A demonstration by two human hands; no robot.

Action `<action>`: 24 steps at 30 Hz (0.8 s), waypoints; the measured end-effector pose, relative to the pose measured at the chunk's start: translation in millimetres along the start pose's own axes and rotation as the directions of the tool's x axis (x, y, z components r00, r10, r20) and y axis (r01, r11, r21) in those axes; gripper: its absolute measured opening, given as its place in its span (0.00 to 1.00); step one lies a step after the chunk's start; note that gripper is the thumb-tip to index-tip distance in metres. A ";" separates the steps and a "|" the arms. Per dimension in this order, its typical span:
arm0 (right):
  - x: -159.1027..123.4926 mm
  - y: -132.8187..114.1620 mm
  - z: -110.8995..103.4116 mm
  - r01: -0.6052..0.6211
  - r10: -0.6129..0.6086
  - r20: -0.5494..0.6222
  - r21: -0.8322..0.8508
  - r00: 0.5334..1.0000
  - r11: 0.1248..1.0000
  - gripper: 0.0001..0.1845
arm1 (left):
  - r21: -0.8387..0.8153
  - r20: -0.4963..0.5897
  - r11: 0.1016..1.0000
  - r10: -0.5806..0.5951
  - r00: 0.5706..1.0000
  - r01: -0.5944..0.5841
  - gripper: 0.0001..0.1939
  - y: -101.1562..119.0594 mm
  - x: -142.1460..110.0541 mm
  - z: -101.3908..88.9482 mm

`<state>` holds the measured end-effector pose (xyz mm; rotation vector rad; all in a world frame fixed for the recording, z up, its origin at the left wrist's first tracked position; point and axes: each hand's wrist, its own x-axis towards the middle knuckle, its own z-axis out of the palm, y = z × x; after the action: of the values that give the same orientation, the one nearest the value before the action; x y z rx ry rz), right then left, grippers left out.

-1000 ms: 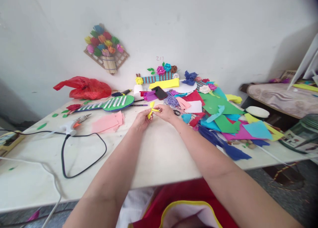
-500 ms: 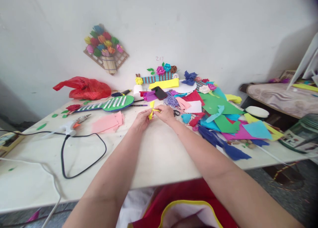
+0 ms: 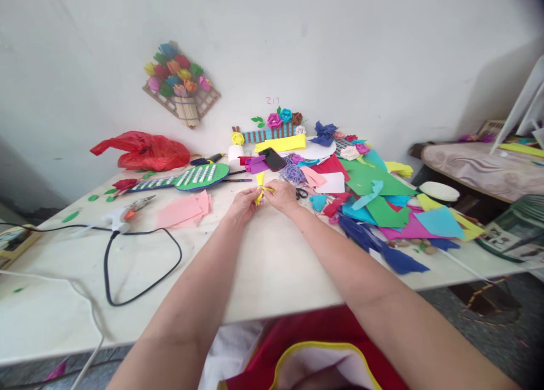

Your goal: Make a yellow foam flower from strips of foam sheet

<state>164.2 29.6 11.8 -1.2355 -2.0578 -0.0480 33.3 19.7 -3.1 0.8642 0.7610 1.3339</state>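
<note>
Both hands meet over the middle of the table around a small piece of yellow crepe paper (image 3: 260,180), gathered narrow at its waist and flared at the top. My left hand (image 3: 245,203) is closed on its lower part. From the other side, my right hand (image 3: 281,195) pinches a thin twisted strand of the same yellow paper near the gathered waist. The fingertips hide part of the piece. Just right of my right hand lie black-handled scissors (image 3: 301,193), their blades out of sight. A purple pencil (image 3: 237,181) rests behind the left hand.
Left on the table are a glue gun (image 3: 121,219) with a looped black cord (image 3: 181,254), pink paper sheets (image 3: 182,210) and a green guitar-shaped craft (image 3: 199,177). Scraps of coloured paper (image 3: 374,180) crowd the right side. A phone (image 3: 272,159) and a red plastic bag (image 3: 153,152) lie behind.
The fingers of my right hand have shifted slightly at the yellow strand, and the flared top stands a bit straighter. The rest of the table looks the same.
</note>
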 end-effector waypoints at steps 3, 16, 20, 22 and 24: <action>0.4 1.1 0.2 0.028 -0.028 0.002 -0.021 1.000 0.999 0.10 | 0.011 -0.005 1.000 -0.001 1.000 0.001 0.03 1.3 -1.4 1.5; 3.4 14.9 -4.5 0.207 -0.199 0.072 -0.133 0.977 0.969 0.11 | 0.056 0.001 0.998 -0.014 1.000 0.014 0.02 0.2 -1.5 -0.3; 4.8 18.9 -3.6 0.175 -0.170 0.066 -0.088 0.983 0.981 0.12 | 0.035 -0.022 0.999 -0.004 1.000 0.005 0.02 -0.5 -1.0 -1.3; 6.0 19.7 -4.2 0.156 -0.151 0.060 -0.080 0.987 0.985 0.13 | 0.034 -0.025 0.999 -0.002 1.000 0.003 0.03 -0.8 -1.0 -1.5; 7.3 18.6 -4.8 0.116 -0.113 0.054 -0.060 0.992 0.991 0.13 | 0.038 -0.025 0.999 0.001 1.000 0.000 0.04 -0.9 -1.2 -1.4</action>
<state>179.4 43.3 13.7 -1.1661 -2.1850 -0.1375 32.4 18.6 -4.5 0.8788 0.8082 1.3368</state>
